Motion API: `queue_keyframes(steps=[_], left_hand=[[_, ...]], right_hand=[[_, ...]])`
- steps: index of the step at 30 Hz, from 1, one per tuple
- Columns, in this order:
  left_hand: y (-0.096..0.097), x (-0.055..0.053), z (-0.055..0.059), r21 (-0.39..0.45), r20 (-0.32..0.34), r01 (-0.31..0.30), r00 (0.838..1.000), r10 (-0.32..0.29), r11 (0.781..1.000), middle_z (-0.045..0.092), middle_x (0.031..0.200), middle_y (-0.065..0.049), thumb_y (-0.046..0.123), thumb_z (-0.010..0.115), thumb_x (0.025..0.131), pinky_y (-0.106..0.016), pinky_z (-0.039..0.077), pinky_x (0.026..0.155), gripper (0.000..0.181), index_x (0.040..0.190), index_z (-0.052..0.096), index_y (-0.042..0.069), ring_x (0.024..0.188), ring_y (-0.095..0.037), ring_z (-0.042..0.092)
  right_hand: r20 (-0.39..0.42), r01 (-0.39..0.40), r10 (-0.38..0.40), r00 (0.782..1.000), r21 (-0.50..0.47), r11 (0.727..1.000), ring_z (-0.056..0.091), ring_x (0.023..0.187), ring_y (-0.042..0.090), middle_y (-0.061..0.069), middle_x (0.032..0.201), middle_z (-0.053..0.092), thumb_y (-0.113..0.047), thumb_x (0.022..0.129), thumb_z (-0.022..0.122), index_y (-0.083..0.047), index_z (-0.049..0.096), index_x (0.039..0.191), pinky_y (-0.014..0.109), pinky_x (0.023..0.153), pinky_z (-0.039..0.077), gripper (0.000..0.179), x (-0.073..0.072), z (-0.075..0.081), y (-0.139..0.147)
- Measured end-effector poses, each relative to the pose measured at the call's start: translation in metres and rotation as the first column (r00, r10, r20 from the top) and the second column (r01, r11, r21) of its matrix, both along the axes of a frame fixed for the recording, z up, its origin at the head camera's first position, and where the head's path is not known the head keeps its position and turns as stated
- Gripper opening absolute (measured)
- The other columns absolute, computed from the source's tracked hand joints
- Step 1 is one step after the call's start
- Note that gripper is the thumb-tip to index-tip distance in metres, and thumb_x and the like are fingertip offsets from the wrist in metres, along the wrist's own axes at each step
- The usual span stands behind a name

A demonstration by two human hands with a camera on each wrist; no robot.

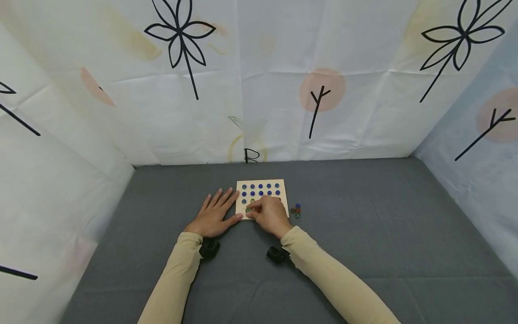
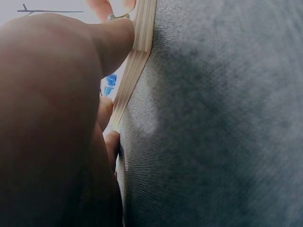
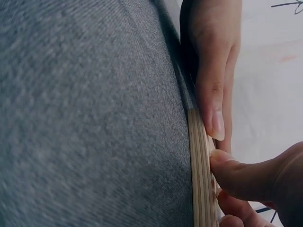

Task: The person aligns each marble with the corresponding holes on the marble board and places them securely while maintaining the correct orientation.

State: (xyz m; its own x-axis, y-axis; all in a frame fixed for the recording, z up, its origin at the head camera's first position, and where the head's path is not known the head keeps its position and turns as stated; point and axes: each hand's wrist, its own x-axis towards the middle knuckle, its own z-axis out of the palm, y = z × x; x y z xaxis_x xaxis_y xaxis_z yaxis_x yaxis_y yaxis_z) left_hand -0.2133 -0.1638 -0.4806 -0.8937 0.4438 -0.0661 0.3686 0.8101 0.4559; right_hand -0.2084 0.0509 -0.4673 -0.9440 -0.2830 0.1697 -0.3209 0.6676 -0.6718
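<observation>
Pale cloth walls point(image 1: 275, 99) printed with black line-drawn flowers and trees enclose a dark grey tabletop point(image 1: 364, 216), seen from the head camera. Near the middle of this surface lies a light wooden board point(image 1: 265, 189), its layered edge visible in both wrist views. Its two far rows, toward 12 o'clock, carry blue marbles point(image 1: 261, 186); further marbles sit in the next row, partly covered by the fingers. Right hand point(image 1: 272, 216): entering from 5 o'clock, it lies over the near part of the board, thumb and forefinger pinching a green marble point(image 1: 248, 210). This marble lies between the fingertips, at about 9 o'clock from the middle of the hand and 8 o'clock from the board's centre; whether it already touches its hollow is hard to judge, as the fingers cover much of it. Left hand point(image 1: 212, 220): placed at 8 o'clock of the board, fingers straight and spread, grasping nothing, with the thumb tip at the board's near corner and the forefinger at its 9 o'clock edge. Loose marbles point(image 1: 298, 210), blue, reddish and green, form a small cluster on the tabletop just beside the board, between 3 and 4 o'clock. Beige sleeves point(image 1: 336, 279) cover both forearms.
</observation>
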Motion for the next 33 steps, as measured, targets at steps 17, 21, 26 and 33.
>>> queue_keyframes(steps=[17,21,26,33], left_hand=[[0.0,0.0,0.0,-0.04,0.011,-0.006,1.0,0.006,0.999,0.014,0.169,-0.01,0.053,0.05,0.105,-0.058,-0.004,0.123,0.075,0.164,0.02,0.019,0.155,-0.036,0.003],[0.0,0.0,0.001,-0.041,0.012,-0.007,1.0,0.007,0.999,0.014,0.169,-0.01,0.053,0.049,0.105,-0.058,-0.003,0.123,0.075,0.164,0.02,0.019,0.155,-0.036,0.003],[0.0,0.0,0.001,-0.037,0.016,-0.008,1.0,0.008,0.999,0.014,0.169,-0.009,0.054,0.049,0.104,-0.058,-0.004,0.123,0.076,0.165,0.019,0.02,0.155,-0.036,0.003],[0.001,-0.001,-0.001,-0.044,0.013,-0.009,1.0,0.01,0.999,0.014,0.169,-0.008,0.055,0.049,0.104,-0.058,-0.004,0.123,0.075,0.165,0.019,0.021,0.156,-0.035,0.003]], right_hand=[[0.021,0.054,-0.055,0.998,0.038,0.998,0.066,0.069,0.013,-0.002,0.077,0.075,-0.021,0.089,0.081,-0.014,0.082,0.109,0.053,0.102,0.05,0.021,0.0,0.0,-0.011],[0.023,0.046,-0.047,0.999,0.031,0.998,0.061,0.062,0.009,-0.002,0.077,0.074,-0.021,0.09,0.081,-0.014,0.082,0.11,0.029,0.057,0.052,0.021,-0.001,0.001,-0.012],[0.018,0.043,-0.043,0.999,0.021,0.999,0.056,0.057,0.006,-0.002,0.074,0.072,-0.02,0.089,0.081,-0.014,0.082,0.11,0.024,0.048,0.045,0.021,-0.001,0.0,-0.012],[0.009,0.046,-0.046,0.999,0.016,0.999,0.056,0.057,0.005,-0.003,0.072,0.072,-0.019,0.088,0.082,-0.013,0.082,0.109,0.024,0.049,0.045,0.021,-0.001,-0.001,-0.011]])
